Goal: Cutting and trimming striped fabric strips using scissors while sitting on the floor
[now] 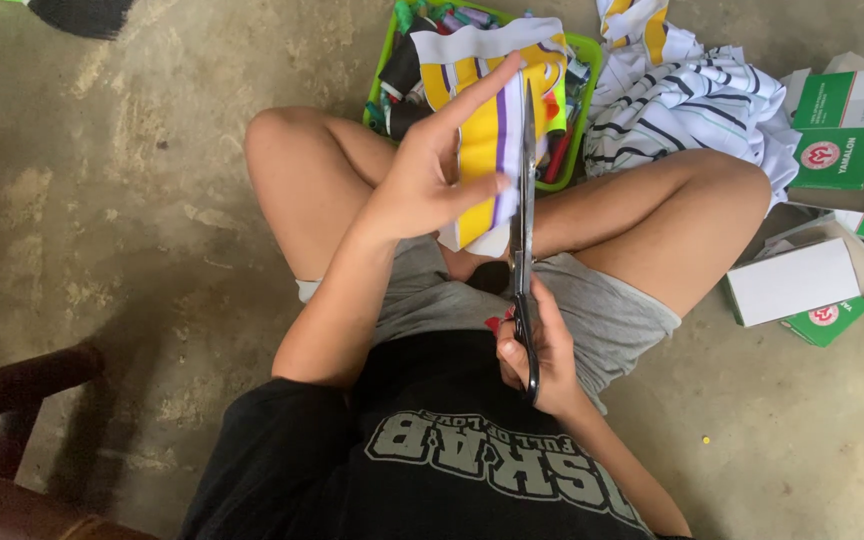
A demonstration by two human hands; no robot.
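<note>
Nearest, low centre of the frame: our right hand [542, 355] is closed through the handles of the scissors [525, 230], fingers wrapped tight, blades running straight up toward the top of the frame. The blades look nearly closed; we cannot tell how far they gape.

Above it, centre: our left hand [430, 170] pinches the fabric piece [482, 120], white with yellow and purple bands, thumb on the near face and forefinger stretched up along its top edge. The cloth hangs just left of the blades, its right edge touching the steel. So the cloth sits above the right hand's grip and inside the left's.

Both knees spread to either side, boxing in the hands; free space lies only over the lap.

Farther, upper centre: a green tray [585, 60] of mixed small items sits behind the cloth. Upper right: a heap of striped cloth [692, 100] touches the knee. Right edge: green and white boxes [837, 130] lie scattered on the concrete floor [132, 200], which stretches bare across the left.
</note>
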